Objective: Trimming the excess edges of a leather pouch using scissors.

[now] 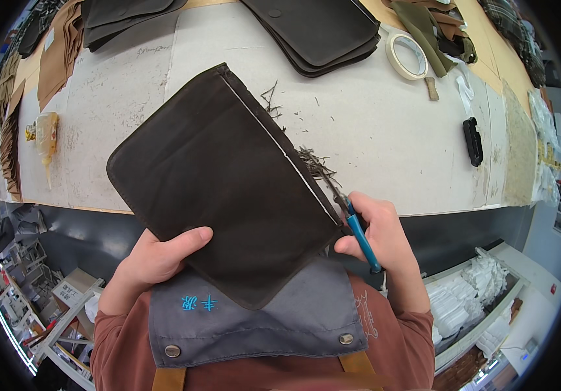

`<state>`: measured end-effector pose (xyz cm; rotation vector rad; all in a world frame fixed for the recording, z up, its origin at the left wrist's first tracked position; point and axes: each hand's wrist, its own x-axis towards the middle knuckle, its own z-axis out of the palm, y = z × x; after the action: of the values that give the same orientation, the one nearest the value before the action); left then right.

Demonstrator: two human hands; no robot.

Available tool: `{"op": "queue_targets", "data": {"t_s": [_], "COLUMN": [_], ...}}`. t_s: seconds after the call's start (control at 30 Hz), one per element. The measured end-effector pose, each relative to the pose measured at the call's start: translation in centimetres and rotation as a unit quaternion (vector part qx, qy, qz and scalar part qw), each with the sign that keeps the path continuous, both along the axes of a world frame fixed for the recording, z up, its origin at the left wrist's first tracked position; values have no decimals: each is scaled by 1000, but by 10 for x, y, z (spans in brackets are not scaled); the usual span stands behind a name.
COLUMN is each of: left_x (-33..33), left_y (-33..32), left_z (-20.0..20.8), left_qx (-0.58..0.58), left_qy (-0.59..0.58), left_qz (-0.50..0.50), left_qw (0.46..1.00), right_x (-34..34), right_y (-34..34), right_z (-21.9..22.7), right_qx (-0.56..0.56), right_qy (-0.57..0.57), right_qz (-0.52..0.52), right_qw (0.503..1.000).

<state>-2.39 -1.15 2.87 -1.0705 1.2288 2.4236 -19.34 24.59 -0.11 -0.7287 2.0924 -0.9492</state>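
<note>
The left hand [156, 257] grips the lower left edge of a dark brown fabric piece [218, 176], thumb curled over its face and fingers hidden behind it. The piece is held up in the air above the near edge of the tabletop [384, 130], tilted so one corner points down toward the person's grey apron bib [261, 319]. A pale seam line runs along its right edge.

The right hand [378, 238] is closed around blue-handled scissors [362, 238], which meet the fabric piece at its lower right corner; the blades are mostly hidden, so whether they are apart cannot be told.

Thin dark thread and fabric trimmings [310, 159] lie scattered on the tabletop just behind the right edge of the held piece. Toward the far edge sits a stack of similar dark fabric pieces [319, 29], with a roll of pale tape [407, 55] just to its right. Another dark stack [120, 19] lies at the far left corner, beside tan fabric pieces [59, 49]. A small black object [472, 140] rests near the right edge, and a clear plastic bag with something yellow inside [45, 133] lies near the left edge.
</note>
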Motion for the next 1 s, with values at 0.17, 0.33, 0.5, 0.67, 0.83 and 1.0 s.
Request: {"op": "queue_targets", "data": {"t_s": [0.17, 0.33, 0.5, 0.67, 0.83, 1.0], "left_x": [1, 1, 3, 1, 0, 0], "left_y": [-1, 0, -5, -6, -6, -7], "left_z": [-2, -3, -7, -7, -8, -9], "left_qx": [1, -23, -38, -34, -38, -41], "left_qy": [7, 6, 3, 10, 9, 18], "left_qz": [-11, -45, -68, -71, -76, -72], "left_qw": [1000, 999, 997, 997, 996, 996], "right_x": [-4, -6, -9, -8, -8, -11], "right_y": [-2, -8, -19, -18, -18, -14], "right_z": [6, 11, 11, 7, 7, 3], "right_qx": [55, 62, 62, 29, 5, 13], "right_qy": [28, 31, 26, 8, -11, 2], "right_qz": [39, 39, 46, 23, 5, 27], "right_qw": [997, 997, 997, 999, 1000, 1000]}}
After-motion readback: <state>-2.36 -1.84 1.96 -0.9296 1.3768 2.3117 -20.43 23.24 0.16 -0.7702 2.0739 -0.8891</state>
